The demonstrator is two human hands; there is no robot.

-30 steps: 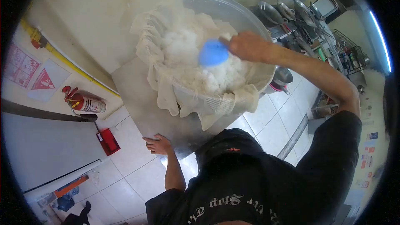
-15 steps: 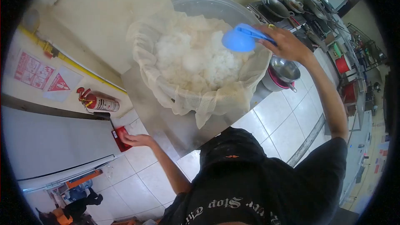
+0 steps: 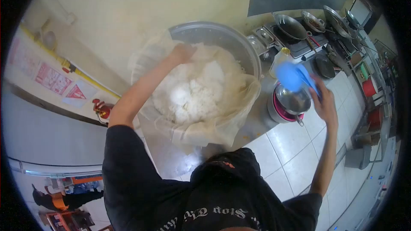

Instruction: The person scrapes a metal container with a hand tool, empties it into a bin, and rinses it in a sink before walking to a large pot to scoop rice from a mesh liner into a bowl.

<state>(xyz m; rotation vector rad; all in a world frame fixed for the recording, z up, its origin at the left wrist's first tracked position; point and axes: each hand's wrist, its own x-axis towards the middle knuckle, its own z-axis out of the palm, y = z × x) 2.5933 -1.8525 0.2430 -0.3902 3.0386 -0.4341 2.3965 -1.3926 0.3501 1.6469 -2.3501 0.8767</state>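
Observation:
A large metal pot point(image 3: 252, 57) lined with a pale mesh cloth point(image 3: 218, 132) holds a heap of white rice point(image 3: 199, 96). My left hand point(image 3: 184, 53) reaches over the rice to the far side and is closed on the cloth there, its fingertips partly lost in haze. Off to the right, my right hand point(image 3: 323, 100) grips the handle of a blue scoop point(image 3: 290, 77), which is blurred. The scoop is above a steel strainer or pan point(image 3: 293, 99) that sits on a pink-rimmed container point(image 3: 278, 113).
The pot stands on a steel table point(image 3: 165, 156). Behind on the right are a stove point(image 3: 299, 51) with several pans and a bottle point(image 3: 282, 55). A fire extinguisher point(image 3: 102, 109) is by the left wall. Another person point(image 3: 64, 201) is at the lower left.
My left hand has moved up from beside the table to the cloth in the pot. My right hand has carried the blue scoop right, away from the rice. The view has shifted.

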